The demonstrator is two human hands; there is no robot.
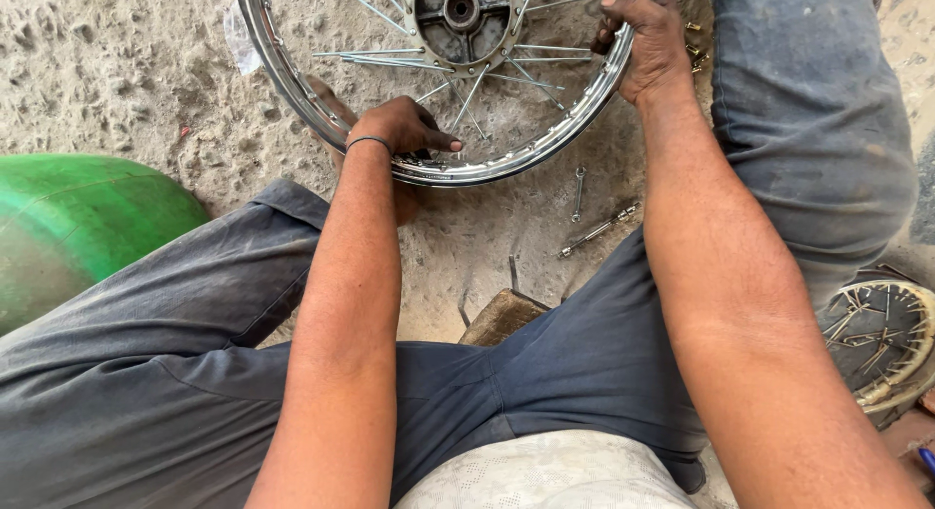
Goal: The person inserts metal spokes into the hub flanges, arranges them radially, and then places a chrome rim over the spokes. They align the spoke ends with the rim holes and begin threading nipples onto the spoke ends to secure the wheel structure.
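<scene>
1. The wheel rim (506, 163) lies flat on the sandy ground (117, 71) at 12 o'clock from the seated person, between the knees; its top runs out of view.
2. The left hand (404, 127) rests on the rim's near edge at about 7 o'clock of the wheel, fingers curled together and pressing on the rim where a spoke meets it (whether they pinch a nipple cannot be told).
3. The right hand (648, 46) is closed over the rim at about 3 o'clock, thumb inside, fingers wrapped around the edge.
4. The hub (463, 17) lies at 1 o'clock from the left hand and at 9 o'clock from the right; the loose spokes (477, 80) radiate from it, the nearest ones running toward the left hand, which is closer to them.
5. The rim is bright chrome, dusty, with spokes unevenly fanned.
6. A small spanner (579, 192) and a longer tool (599, 229) lie on the ground at 5 o'clock of the rim; a second spoked wheel (881, 339) sits by the right leg, a green drum (78, 222) at the left.
</scene>
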